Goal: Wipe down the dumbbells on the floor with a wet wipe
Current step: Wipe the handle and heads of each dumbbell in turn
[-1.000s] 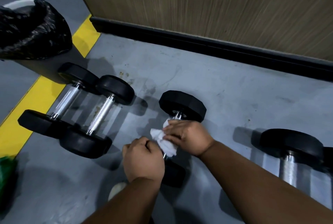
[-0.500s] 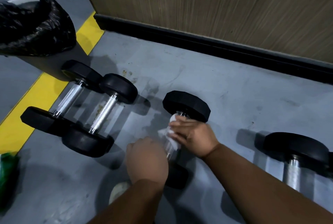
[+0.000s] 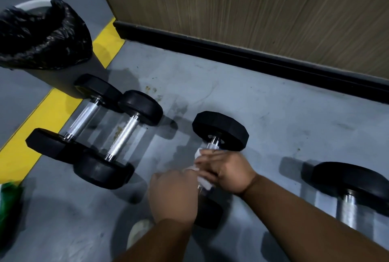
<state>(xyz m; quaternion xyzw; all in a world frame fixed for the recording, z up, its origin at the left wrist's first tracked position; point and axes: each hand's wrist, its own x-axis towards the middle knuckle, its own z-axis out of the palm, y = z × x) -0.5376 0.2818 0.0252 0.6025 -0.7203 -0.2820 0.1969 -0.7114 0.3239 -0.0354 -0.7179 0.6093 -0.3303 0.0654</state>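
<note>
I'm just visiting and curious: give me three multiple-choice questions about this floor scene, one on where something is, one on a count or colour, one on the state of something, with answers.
1. Where does the white wet wipe sit?
A. on the yellow floor stripe
B. round the chrome handle of the middle black dumbbell
C. in the black bin bag

2. How many dumbbells lie side by side by the yellow floor stripe?
A. one
B. two
C. four

3. What is the right hand doing?
A. pressing the wipe on the handle
B. hanging idle
C. lifting a dumbbell off the floor

Answers: 1 B, the wipe shows white against the handle between the left hand and the right; 2 B, a pair of black dumbbells lies there; 3 A, its fingers lie over the wipe on the bar.
</note>
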